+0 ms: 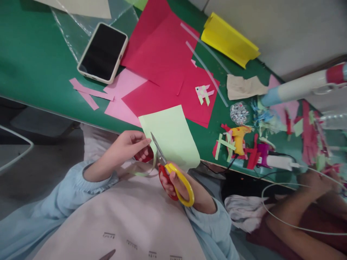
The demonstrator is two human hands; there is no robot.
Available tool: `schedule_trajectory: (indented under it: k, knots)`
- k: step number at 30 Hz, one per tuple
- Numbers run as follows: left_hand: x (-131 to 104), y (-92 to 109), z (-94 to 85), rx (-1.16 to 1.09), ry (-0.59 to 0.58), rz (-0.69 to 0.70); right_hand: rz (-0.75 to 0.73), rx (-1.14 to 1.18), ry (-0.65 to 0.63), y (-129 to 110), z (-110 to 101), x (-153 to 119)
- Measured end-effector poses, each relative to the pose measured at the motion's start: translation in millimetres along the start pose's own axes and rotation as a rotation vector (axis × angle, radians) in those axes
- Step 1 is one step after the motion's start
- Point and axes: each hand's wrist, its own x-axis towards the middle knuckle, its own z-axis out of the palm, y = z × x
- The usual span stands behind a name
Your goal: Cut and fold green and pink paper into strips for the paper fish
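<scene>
My left hand (pixel 133 145) pinches the near left edge of a light green paper sheet (pixel 173 133). In my right hand (pixel 168 183) is a pair of scissors (pixel 182 184) with one yellow and one red handle, the fingers through the loops. The blades lie along the left edge of the sheet, and a thin green strip (pixel 143 174) curls down below them, partly cut from it. Something red shows under my left fingers; I cannot make out what it is. The sheet's far part overlaps red paper (pixel 151 99) on the green table.
A phone (pixel 104 52), pink strips (pixel 88 92) and a small woven paper fish (pixel 204 94) lie beyond my hands. To the right are a yellow glue gun (pixel 238 139), a bowl of beads or eyes (pixel 240 113) and paper scraps. A co-worker's hands (pixel 318 186) are at the far right.
</scene>
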Motion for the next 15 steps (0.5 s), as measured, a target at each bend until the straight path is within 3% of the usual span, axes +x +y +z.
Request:
schedule_trajectory:
  k: [15]
  knots:
    - [-0.8, 1.7, -0.5, -0.013, -0.003, 0.009, -0.046, -0.08, 0.091, 3.1, 4.2, -1.3]
